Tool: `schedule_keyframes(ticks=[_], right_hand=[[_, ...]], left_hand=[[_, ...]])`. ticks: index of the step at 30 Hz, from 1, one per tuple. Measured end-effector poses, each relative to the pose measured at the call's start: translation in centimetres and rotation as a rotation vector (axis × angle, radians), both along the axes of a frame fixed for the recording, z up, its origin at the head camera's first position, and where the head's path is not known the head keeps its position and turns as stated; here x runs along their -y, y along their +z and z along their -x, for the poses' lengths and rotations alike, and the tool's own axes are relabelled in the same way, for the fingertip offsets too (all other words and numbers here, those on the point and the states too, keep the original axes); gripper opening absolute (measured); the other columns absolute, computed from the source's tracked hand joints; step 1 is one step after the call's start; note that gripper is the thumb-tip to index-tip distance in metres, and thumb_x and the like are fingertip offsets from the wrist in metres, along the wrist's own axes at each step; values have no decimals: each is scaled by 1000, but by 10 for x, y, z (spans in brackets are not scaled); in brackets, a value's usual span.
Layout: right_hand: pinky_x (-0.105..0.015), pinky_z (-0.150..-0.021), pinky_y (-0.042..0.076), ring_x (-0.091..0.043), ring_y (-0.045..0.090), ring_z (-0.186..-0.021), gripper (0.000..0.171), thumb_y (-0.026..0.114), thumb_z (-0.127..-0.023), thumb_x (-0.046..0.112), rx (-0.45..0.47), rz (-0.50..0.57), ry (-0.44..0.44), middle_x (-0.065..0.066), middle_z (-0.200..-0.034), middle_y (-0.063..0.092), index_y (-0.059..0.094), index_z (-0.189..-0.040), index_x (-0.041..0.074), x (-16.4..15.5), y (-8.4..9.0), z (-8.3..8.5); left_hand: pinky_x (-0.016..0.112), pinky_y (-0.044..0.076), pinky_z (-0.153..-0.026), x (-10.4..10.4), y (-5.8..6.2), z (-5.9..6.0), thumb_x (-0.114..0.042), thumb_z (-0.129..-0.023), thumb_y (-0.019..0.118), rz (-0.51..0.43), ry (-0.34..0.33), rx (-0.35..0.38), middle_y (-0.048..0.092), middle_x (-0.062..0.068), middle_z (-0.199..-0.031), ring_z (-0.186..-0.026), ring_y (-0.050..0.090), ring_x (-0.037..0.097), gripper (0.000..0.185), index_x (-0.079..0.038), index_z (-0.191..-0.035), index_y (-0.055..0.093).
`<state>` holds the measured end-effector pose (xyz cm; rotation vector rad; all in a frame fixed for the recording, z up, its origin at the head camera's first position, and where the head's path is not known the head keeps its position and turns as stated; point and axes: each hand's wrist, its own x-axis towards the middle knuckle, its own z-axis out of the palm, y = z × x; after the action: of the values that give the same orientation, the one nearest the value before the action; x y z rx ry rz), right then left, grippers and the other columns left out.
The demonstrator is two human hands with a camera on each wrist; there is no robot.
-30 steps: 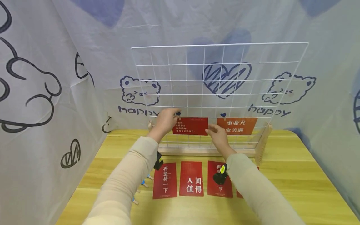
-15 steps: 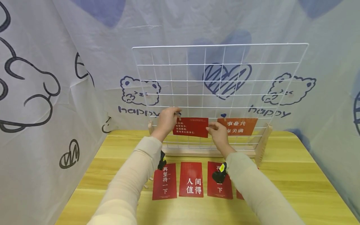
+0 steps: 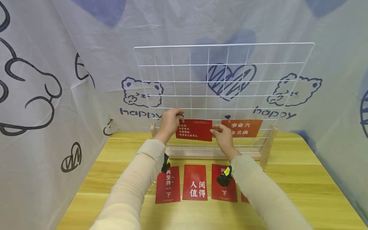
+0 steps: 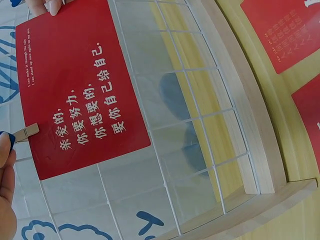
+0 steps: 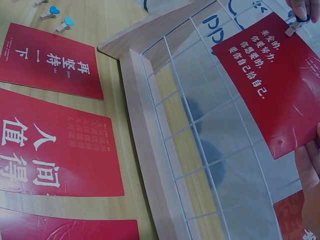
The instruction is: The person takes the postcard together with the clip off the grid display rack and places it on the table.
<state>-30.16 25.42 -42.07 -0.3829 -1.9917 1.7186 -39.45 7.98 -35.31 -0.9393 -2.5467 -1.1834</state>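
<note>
Head view: a red card [image 3: 195, 130] with small white print sits at the frame's centre, flat against the lower rows of a white wire grid [image 3: 221, 83]. The left hand [image 3: 169, 123] pinches a small wooden clip [image 3: 181, 116] at the card's upper left corner; the right hand [image 3: 222, 135] pinches the card's right edge. An orange card [image 3: 242, 127] hangs just right of it on the same row. The grid stands upright in a pale wooden base [image 3: 212, 155] on a yellow wood-grain table [image 3: 302, 179]. Three red cards [image 3: 195, 182] with large white characters lie flat in a row at lower centre. White cloth [image 3: 57, 80] printed with bears and hearts hangs behind and at the sides.

Left wrist view: the card [image 4: 80, 95] fills the upper left, matte and smooth, rectangular. The clip [image 4: 25, 133], at the left edge, bites its border, with a fingertip [image 4: 5, 150] on it. The other hand's fingertips [image 4: 47, 6] hold the card's top corner.

Right wrist view: the card [image 5: 272, 85] lies upper right over thin wires; the clip [image 5: 294, 26] grips its top corner, and the hand [image 5: 310, 185] at the lower right edge holds the near corner. Two blue-tipped clips [image 5: 57, 17] lie on the table at upper left.
</note>
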Motion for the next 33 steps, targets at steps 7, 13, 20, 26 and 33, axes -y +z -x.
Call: schedule_keyframes(ticks=[7,13,20,26,33], right_hand=[[-35,-74,48,-16,57,-74,19,56,-82,1,13,-9,24,-18,-90,56,56,-99,-8,0,1,-3],[-29,-70,49,-13,55,-70,19,57,-81,0,18,-1,31,-16,-86,56,56,-98,-8,1,1,-6],[-32,-72,49,-12,55,-70,18,56,-81,0,27,34,41,-14,-86,56,56,-98,-7,3,1,-8],[-35,-73,48,-13,55,-71,17,56,-82,-1,27,39,41,-13,-84,55,56,-97,-7,4,0,-10],[-41,-75,47,-11,55,-68,16,56,-81,-1,-7,32,43,-14,-83,56,56,-96,-8,6,1,-14]], left_hand=[[23,46,-72,1,0,0,7,-80,51,-41,-15,1,62,13,-95,-81,58,19,20,1,-96,61],[21,47,-69,2,-2,-2,7,-80,52,-77,-11,0,62,11,-93,-78,58,18,18,1,-94,61],[25,45,-74,2,-9,-3,7,-78,55,-127,-4,-106,62,12,-90,-78,57,20,16,2,-91,62],[25,45,-73,3,-13,-4,8,-77,55,-159,-9,-152,61,12,-88,-80,56,20,16,3,-91,62],[23,47,-68,3,-16,-5,9,-77,56,-216,-19,-245,61,11,-82,-75,58,20,11,2,-82,63]])
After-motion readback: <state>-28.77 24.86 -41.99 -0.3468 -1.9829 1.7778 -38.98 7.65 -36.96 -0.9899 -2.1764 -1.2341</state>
